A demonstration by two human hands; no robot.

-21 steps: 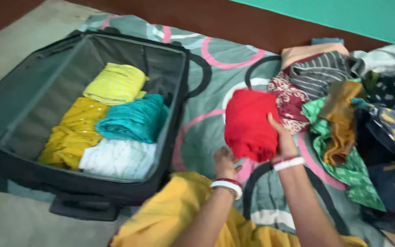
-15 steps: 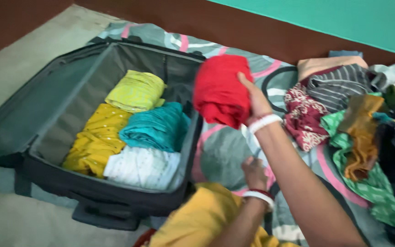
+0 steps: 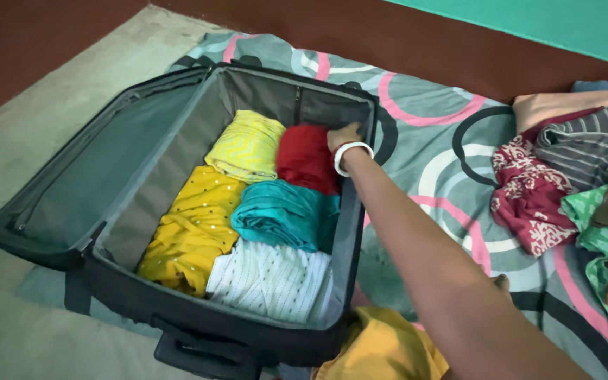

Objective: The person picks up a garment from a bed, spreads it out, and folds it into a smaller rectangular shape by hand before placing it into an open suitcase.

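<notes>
- Suitcase as my landmark: black, soft-sided, lying open on a patterned bedsheet spread over the floor, its lid folded back to the far left.
- Red folded garment sits inside the suitcase at its far right corner, touching the yellow zigzag bundle beside it and the teal roll just nearer to me.
- Right hand, a white bangle at the wrist, rests on the red garment's top edge against the suitcase's right wall; I cannot tell whether its fingers are pinched on the cloth or merely pressing it.
- Left hand barely shows behind my right forearm, outside the suitcase on the sheet; fingers hidden, state unknown.
- Handling, as I judge it: the red garment looks light, soft and limp, not fragile; it would unfold if lifted by one corner, so I would grip it across the folded middle or under both ends.
- Mustard dotted cloth and white dotted cloth fill the suitcase's near end; a loose clothes pile lies well to its right.
</notes>
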